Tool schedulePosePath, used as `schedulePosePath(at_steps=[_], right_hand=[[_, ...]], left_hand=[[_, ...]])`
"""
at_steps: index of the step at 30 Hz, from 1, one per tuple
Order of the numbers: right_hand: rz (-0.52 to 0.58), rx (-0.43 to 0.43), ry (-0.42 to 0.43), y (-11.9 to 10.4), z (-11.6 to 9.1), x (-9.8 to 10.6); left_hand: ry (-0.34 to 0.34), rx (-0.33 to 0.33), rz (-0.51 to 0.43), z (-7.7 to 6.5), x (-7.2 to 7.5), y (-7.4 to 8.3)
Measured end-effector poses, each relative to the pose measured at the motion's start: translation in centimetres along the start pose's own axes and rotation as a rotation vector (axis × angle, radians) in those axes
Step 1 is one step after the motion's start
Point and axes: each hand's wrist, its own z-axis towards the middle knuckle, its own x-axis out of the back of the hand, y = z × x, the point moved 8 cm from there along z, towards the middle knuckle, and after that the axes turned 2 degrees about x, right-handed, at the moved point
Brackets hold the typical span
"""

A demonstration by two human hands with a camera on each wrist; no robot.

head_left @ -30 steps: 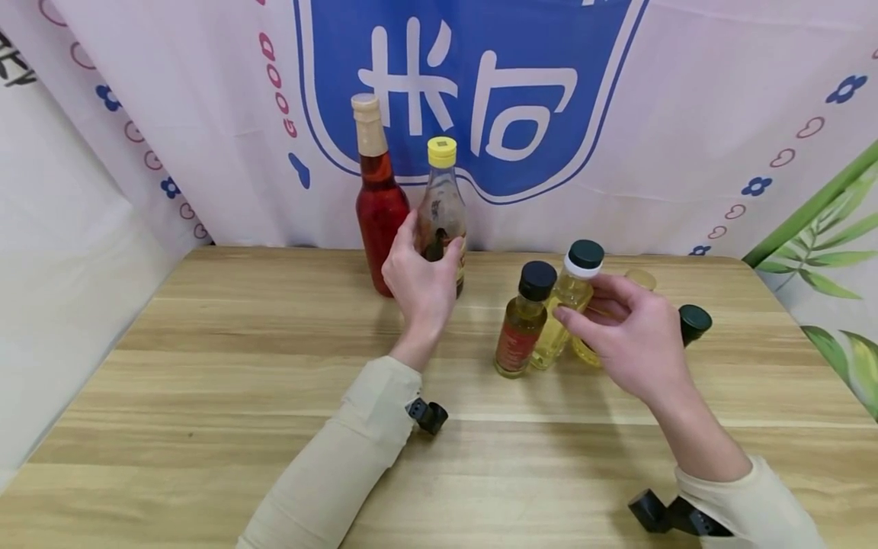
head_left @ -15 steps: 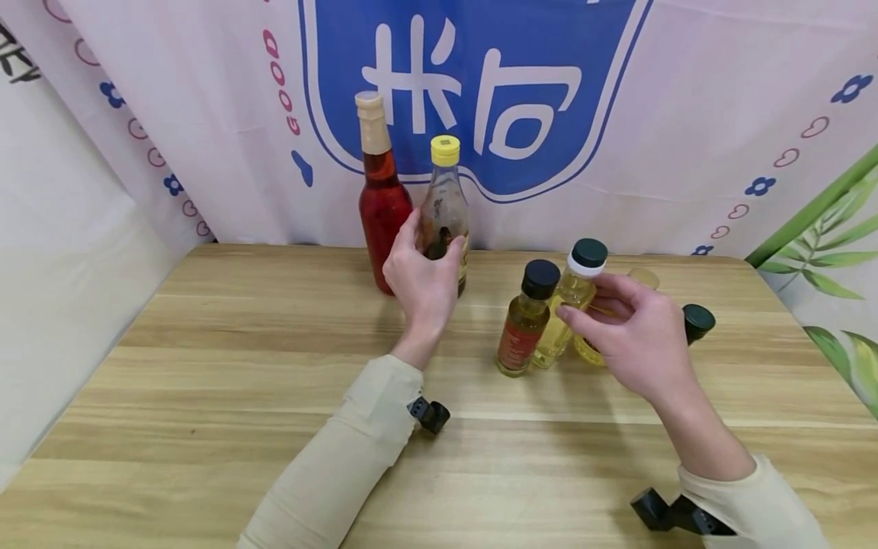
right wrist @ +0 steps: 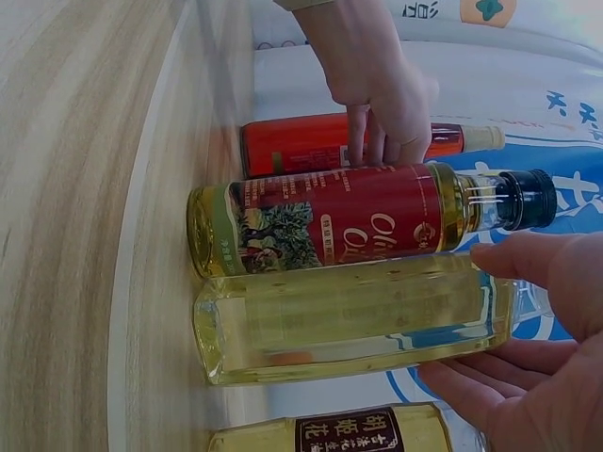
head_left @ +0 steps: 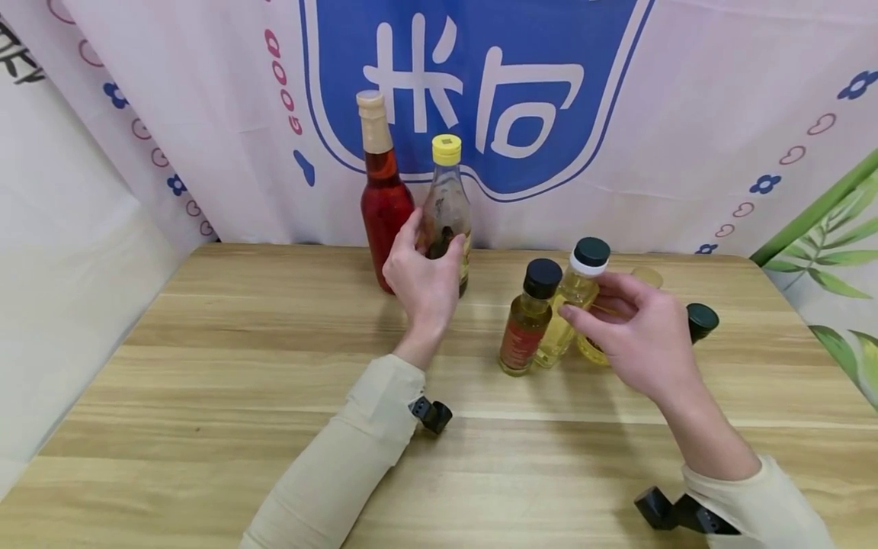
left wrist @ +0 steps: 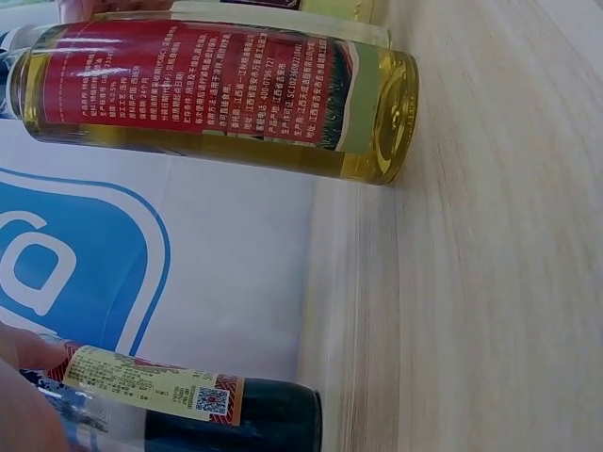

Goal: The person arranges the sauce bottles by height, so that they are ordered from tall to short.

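Note:
Toward the back of the table, my left hand [head_left: 427, 288] holds a yellow-capped glass bottle [head_left: 446, 200] with dark liquid low inside. In the left wrist view this bottle [left wrist: 179, 388] has a cream label. A tall bottle of red liquid [head_left: 386, 206] stands just left of it. My right hand [head_left: 648, 335] grips a clear bottle of pale yellow oil [head_left: 559, 335] near its top, thumb on one side and fingers on the other. Its cap is dark green above a white collar. Close beside it stands an olive oil bottle [right wrist: 349, 217] with a red label.
Partly behind my right hand are a bottle with a pale tan cap [head_left: 647, 277] and one with a dark green cap [head_left: 702, 320]. All stand on a wooden table [head_left: 206, 381]. A printed cloth [head_left: 261, 191] hangs along its back edge.

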Motion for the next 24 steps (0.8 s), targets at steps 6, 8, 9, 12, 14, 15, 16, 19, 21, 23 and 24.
schedulePosePath(at_steps=[6, 8, 9, 12, 14, 15, 16, 19, 21, 23, 24], right_hand=[[0.000, 0.009, -0.012, 0.1, 0.1, 0.0], [-0.002, 0.016, -0.010, 0.0, 0.1, 0.0], [-0.005, 0.021, -0.007, -0.1, 0.2, 0.0], [-0.017, 0.034, -0.001, -0.2, 0.3, 0.2], [-0.023, 0.040, 0.002, -0.3, 0.5, 0.2], [-0.027, 0.043, 0.001, -0.3, 0.5, 0.2], [-0.029, 0.044, 0.000, -0.4, 0.6, 0.2], [-0.029, 0.043, -0.009, -0.4, 0.6, 0.2], [-0.031, 0.039, -0.013, -0.3, 0.6, 0.1], [-0.033, 0.032, -0.017, -0.2, 0.5, 0.1], [-0.033, 0.030, -0.018, -0.1, 0.4, 0.1]], left_hand=[[0.012, -0.003, -0.014, 0.0, 0.1, -0.1], [0.013, -0.007, -0.015, 0.0, 0.2, -0.1], [0.013, -0.008, -0.014, 0.1, 0.2, 0.0], [0.013, -0.018, -0.010, 0.2, 0.2, 0.2], [0.016, -0.025, -0.010, 0.4, 0.2, 0.3], [0.019, -0.029, -0.009, 0.5, 0.3, 0.4], [0.021, -0.035, -0.008, 0.5, 0.3, 0.5], [0.026, -0.046, -0.007, 0.6, 0.5, 0.7], [0.027, -0.054, -0.010, 0.6, 0.6, 0.8], [0.021, -0.059, -0.023, 0.5, 0.8, 1.1], [0.018, -0.063, -0.030, 0.4, 0.9, 1.2]])
